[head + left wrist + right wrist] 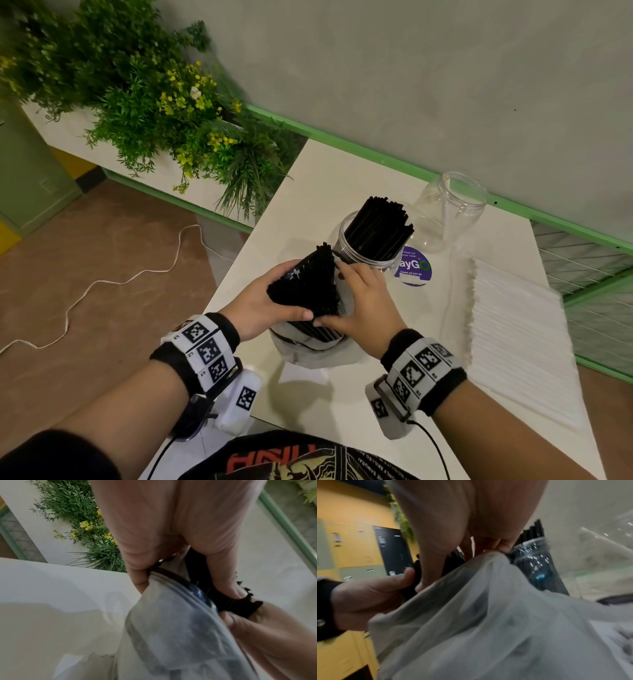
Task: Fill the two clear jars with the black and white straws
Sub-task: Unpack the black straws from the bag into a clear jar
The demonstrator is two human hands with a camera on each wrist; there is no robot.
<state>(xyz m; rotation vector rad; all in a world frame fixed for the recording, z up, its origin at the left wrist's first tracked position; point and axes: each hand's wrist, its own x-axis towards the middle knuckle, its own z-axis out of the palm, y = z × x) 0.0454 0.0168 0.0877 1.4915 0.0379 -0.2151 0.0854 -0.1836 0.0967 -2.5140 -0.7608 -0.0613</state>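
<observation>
A bundle of black straws (pixel 305 287) stands upright in a translucent plastic bag (pixel 308 349) at the near part of the white table (pixel 325 185). My left hand (pixel 284 294) grips the bundle from the left, thumb on the straws (pixel 240 604). From the right, my right hand (pixel 334 294) pinches the bag's rim (pixel 494 555) against the bundle. Just behind stands a clear jar (pixel 370 253) packed with black straws (pixel 376 222). A second clear jar (pixel 448 209) stands further right and looks nearly empty. White straws (pixel 513 335) lie in a flat pile at the right.
A purple round sticker (pixel 414 265) is on the table between the jars. A planter of green plants (pixel 154 102) runs along the left, a green rail (pixel 376 154) along the wall. A white cable (pixel 120 281) lies on the floor at left.
</observation>
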